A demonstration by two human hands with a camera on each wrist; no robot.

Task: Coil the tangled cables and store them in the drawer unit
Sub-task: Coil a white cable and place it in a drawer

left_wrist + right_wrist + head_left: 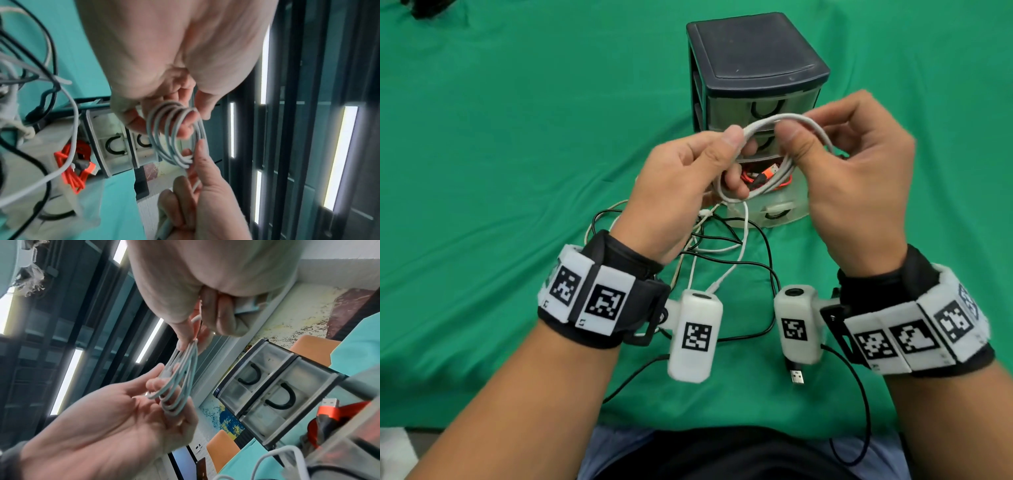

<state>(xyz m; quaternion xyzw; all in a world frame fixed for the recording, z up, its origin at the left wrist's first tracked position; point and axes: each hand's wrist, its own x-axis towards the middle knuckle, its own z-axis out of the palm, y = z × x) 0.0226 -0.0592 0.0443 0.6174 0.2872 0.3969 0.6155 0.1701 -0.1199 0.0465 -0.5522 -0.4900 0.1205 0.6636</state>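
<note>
Both hands hold a white cable wound into several loops, raised in front of the drawer unit. My left hand has the loops wrapped round its curled fingers with the thumb on top. My right hand pinches the far side of the coil between thumb and forefinger. A loose tail of the white cable hangs down to the cloth. The bottom drawer is pulled out and holds a coiled orange cable.
A tangle of black and white cables lies on the green cloth under my hands. A black USB plug lies near my right wrist. The two upper drawers are closed.
</note>
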